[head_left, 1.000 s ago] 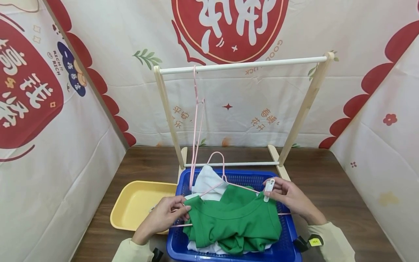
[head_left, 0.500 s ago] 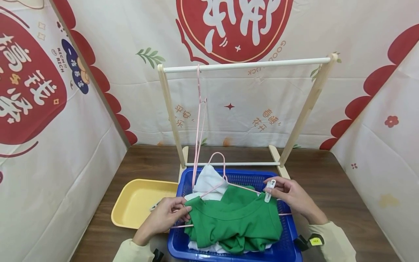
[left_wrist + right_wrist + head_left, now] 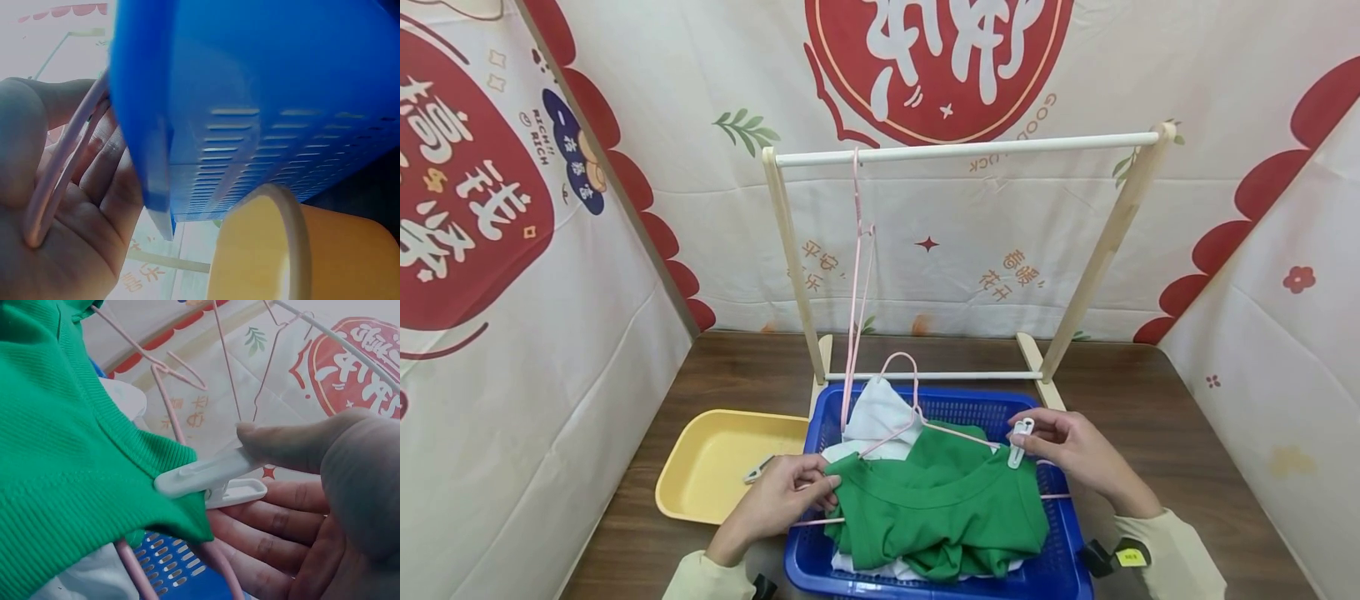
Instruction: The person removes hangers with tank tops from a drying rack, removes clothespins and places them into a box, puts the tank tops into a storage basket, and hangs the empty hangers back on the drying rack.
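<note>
A green garment (image 3: 951, 500) with a wide neckline lies over a pink clothes hanger (image 3: 916, 390), above a blue basket (image 3: 797, 575). My left hand (image 3: 781, 493) grips the garment's left shoulder; in the left wrist view the looped end of the hanger (image 3: 53, 169) lies across the palm. At the right shoulder my right hand (image 3: 1075, 450) holds a white clothespin (image 3: 1021, 443) between thumb and fingers. From the right wrist, the clothespin (image 3: 206, 475) sits over the garment's edge at the strap, thumb on its upper lever and fingers below.
White cloth (image 3: 880, 412) lies in the basket under the garment. A yellow tray (image 3: 700, 467) with a clothespin (image 3: 758, 469) in it stands at the left. Behind the basket rises a wooden rack with a white rod (image 3: 970, 151), where another pink hanger (image 3: 854, 292) hangs.
The right hand has shifted slightly to the right with the clothespin, which leans more now. My left hand keeps its grip. The head view has shifted a little.
</note>
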{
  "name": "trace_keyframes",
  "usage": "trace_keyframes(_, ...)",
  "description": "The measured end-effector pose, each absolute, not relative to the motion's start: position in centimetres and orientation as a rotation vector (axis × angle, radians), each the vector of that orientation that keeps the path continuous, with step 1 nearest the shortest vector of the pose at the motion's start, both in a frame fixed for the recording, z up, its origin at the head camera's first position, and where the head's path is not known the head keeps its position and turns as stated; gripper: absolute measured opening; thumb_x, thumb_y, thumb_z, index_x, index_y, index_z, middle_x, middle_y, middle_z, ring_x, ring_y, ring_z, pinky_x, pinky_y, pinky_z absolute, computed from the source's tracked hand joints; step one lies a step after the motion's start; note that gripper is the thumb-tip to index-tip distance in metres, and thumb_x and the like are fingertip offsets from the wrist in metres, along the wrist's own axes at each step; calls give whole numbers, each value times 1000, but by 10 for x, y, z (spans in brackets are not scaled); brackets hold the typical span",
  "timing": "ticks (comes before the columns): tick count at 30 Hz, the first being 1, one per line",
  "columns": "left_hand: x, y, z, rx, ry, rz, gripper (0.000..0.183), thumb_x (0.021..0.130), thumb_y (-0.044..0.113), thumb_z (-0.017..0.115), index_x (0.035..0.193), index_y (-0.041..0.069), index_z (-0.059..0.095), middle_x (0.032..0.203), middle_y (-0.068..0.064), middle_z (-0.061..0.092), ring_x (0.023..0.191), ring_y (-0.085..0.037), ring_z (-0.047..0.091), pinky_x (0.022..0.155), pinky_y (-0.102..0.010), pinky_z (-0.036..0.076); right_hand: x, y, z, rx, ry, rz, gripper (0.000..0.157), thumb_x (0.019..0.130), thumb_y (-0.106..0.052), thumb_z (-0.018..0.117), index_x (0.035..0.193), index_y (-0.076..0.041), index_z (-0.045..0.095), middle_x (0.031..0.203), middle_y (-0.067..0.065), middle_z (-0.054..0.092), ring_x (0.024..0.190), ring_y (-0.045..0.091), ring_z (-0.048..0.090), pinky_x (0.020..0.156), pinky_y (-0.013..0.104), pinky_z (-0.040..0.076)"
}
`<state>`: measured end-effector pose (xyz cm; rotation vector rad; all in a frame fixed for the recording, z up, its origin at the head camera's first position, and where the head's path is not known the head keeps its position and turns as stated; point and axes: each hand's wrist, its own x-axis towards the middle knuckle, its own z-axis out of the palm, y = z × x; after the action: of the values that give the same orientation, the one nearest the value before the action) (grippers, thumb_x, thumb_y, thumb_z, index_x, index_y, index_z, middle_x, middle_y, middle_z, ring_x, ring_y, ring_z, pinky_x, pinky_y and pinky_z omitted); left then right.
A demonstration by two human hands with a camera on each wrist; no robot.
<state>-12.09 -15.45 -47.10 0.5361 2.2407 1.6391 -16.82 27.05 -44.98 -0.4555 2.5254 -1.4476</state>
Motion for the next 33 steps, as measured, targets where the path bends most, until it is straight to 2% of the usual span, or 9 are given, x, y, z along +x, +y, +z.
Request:
trace_keyframes(8,-121,-154,-476,543,2246,1651,20,98,14,63,85,-1,62,78,-13,73,70,-20,72,70,-46,58,-164,268,-442,-463,2551,-1442,36,94,-21,69,118,5,65,89,6,74,74,14,69,68,29,58)
trace_keyframes(16,-119,-153,-480,533,2258,1657,20,98,15,62,86,0,63,77,-11,73,70,-15,71,70,-48,58,-162,266,-441,-395,2584,-1448,38,92,-23,72,119,4,68,96,7,75,80,14,71,72,27,58)
trace_keyframes(25,-116,-151,-481,496,2316,1626,16,97,17,64,87,4,66,78,-6,72,69,-14,69,67,-41,59,-160,263,-439,-327,2567,-1477,39,91,-23,73,119,4,68,99,10,75,84,12,71,73,25,58)
trace_keyframes(33,-115,-150,-483,505,2360,1596,15,98,16,63,86,6,67,76,-4,72,67,-13,69,65,-35,58,-159,261,-441,-245,2711,-1428,29,92,-32,72,109,-9,75,102,5,76,90,4,68,75,22,55)
